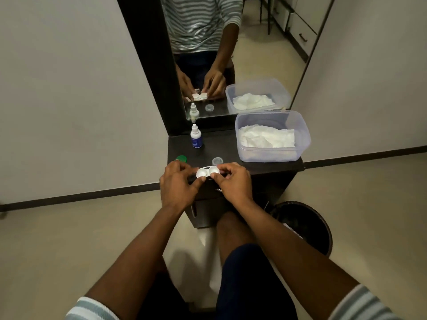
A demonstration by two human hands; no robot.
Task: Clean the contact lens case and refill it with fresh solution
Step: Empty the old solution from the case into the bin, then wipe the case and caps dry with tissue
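A white two-well contact lens case point(206, 172) is held between both hands just above the front edge of a dark small table point(258, 166). My left hand point(179, 184) pinches its left end. My right hand point(232, 181) pinches its right end, fingers over the right well. The left well shows, with no cap on it. A green cap point(181, 158) lies on the table at the left, partly hidden by my left hand. A clear cap point(217, 161) lies just behind the case. A small solution bottle point(196, 136) with a blue label and white nozzle stands upright further back.
A clear plastic tub point(300, 144) holding white tissues sits at the table's right. A tall mirror point(254, 54) rises behind the table and reflects the scene. A dark waste bin point(307, 225) stands on the floor at the right, beside my knee.
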